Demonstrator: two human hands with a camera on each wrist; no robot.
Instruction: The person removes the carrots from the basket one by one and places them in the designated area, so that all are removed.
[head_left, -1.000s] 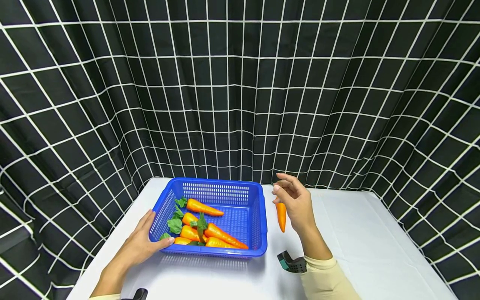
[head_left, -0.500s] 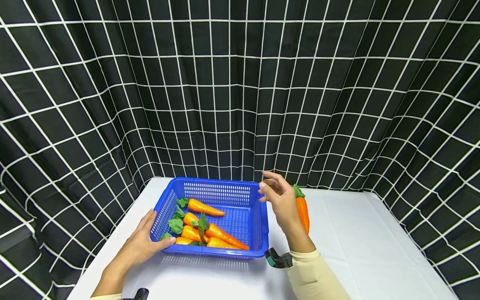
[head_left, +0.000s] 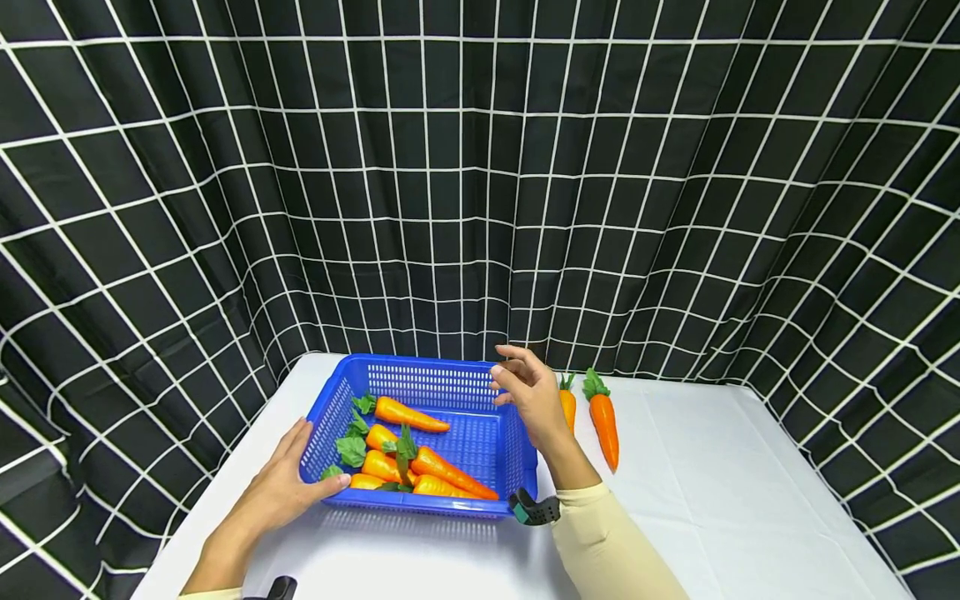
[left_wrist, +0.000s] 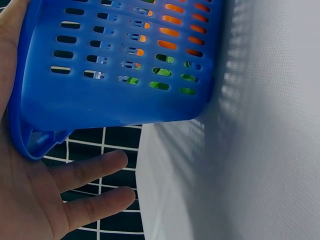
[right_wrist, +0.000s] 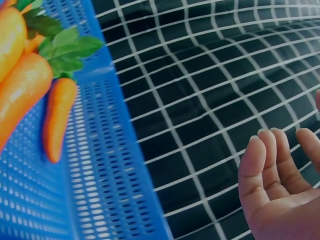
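A blue plastic basket [head_left: 480, 504] with slotted walls holds several orange carrots [head_left: 411, 415] with green leafy tops, most of them at its left and front. My left hand [head_left: 281, 483] holds its front left corner, thumb over the rim and fingers along the outside. Two straight fingers [left_wrist: 95, 170] of that hand show beside the basket in the left wrist view. Above the basket's right rim hovers my right hand [head_left: 528, 400], its fingers loosely bent and nothing in them. Right of the basket, two carrots lie on the table: one [head_left: 567, 407] partly behind my right hand, another [head_left: 604, 432] in full view.
A white cloth-covered table [head_left: 720, 492] stretches out to the right and in front of the basket. A black curtain with a white grid [head_left: 420, 183] hangs behind it and on both sides.
My right hand has moved left from above the table to the basket's right rim, uncovering the carrots on the table. The left hand and the basket stay practically in place.
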